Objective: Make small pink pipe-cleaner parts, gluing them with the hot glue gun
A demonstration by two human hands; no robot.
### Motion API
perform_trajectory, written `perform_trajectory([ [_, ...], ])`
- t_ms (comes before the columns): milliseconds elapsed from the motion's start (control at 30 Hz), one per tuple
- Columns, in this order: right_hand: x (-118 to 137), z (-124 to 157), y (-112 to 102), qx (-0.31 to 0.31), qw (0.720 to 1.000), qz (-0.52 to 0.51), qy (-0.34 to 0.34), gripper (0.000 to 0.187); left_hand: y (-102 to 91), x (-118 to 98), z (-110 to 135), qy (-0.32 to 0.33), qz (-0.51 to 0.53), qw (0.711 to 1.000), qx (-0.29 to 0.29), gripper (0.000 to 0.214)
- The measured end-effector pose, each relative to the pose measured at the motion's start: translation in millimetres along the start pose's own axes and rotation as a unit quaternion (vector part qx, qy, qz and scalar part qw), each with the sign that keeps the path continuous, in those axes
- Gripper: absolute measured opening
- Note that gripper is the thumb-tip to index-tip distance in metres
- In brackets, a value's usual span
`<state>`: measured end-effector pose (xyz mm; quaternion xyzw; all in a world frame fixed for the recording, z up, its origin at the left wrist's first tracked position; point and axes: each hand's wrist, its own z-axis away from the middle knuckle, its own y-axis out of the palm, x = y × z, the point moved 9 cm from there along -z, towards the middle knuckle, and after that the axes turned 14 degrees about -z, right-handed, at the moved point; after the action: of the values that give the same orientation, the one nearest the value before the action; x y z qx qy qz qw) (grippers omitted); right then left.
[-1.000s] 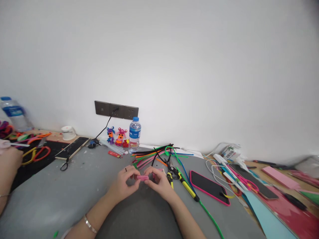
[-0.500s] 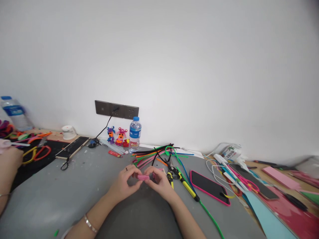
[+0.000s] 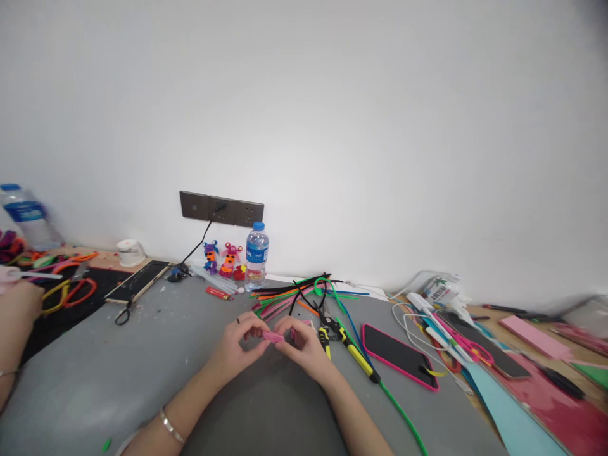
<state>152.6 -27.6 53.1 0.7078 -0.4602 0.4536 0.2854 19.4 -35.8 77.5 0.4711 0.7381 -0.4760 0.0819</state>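
Observation:
Between my two hands is a small pink piece (image 3: 273,337), a short bar that looks like folded pipe cleaner; its exact kind is hard to make out. My left hand (image 3: 240,345) pinches its left end with thumb and forefinger. The right end is pinched the same way by my right hand (image 3: 304,348). Another pink item (image 3: 310,324) shows partly behind my right fingers. Just right of that hand lie pliers with yellow-and-black handles (image 3: 356,356). Beyond the hands is a loose pile of coloured pipe cleaners (image 3: 280,294).
A water bottle (image 3: 256,256) stands near the wall beside two small figures (image 3: 230,259). To the right lie a pink-cased phone (image 3: 399,356), a white cable and pink scissors (image 3: 477,350). At far left, another person's hand (image 3: 19,310) holds a glue-gun-like tool near scissors (image 3: 78,292).
The pink piece has tilted slightly, its left end now higher, and my left fingers have shifted a little. Both hands keep their pinch; the tool at far left moved slightly right.

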Motion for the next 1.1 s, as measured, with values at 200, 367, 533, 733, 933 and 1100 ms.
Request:
perform_trajectory([
  [200, 1.6, -1.2, -0.2, -0.007, 1.000, -0.008, -0.004, 0.026, 1.2, 3.8, 0.0, -0.003, 0.002, 1.000, -0.003, 0.009],
  [367, 2.1, -1.8, -1.1, -0.010, 1.000, -0.016, -0.004, 0.024, 0.2, 6.4, -0.6, -0.011, 0.017, 1.000, -0.014, 0.011],
  [533, -0.5, -1.3, -1.8, -0.010, 1.000, -0.006, -0.003, 0.024, -0.6, 10.0, -1.1, -0.027, 0.017, 0.999, -0.024, 0.004],
  [733, -1.9, -0.6, -2.2, -0.009, 1.000, -0.008, -0.006, 0.020, -3.7, 8.2, -1.6, -0.013, 0.010, 0.999, -0.035, 0.005],
  [933, -2.2, -0.9, -2.5, -0.012, 1.000, -0.023, 0.002, 0.020, -6.0, 9.7, 0.0, 0.001, 0.012, 0.998, -0.055, 0.006],
  [1100, -5.4, -1.1, -3.8, -0.017, 0.999, -0.038, 0.007, 0.020, -7.9, 9.7, 1.3, 0.014, 0.014, 0.997, -0.070, 0.007],
])
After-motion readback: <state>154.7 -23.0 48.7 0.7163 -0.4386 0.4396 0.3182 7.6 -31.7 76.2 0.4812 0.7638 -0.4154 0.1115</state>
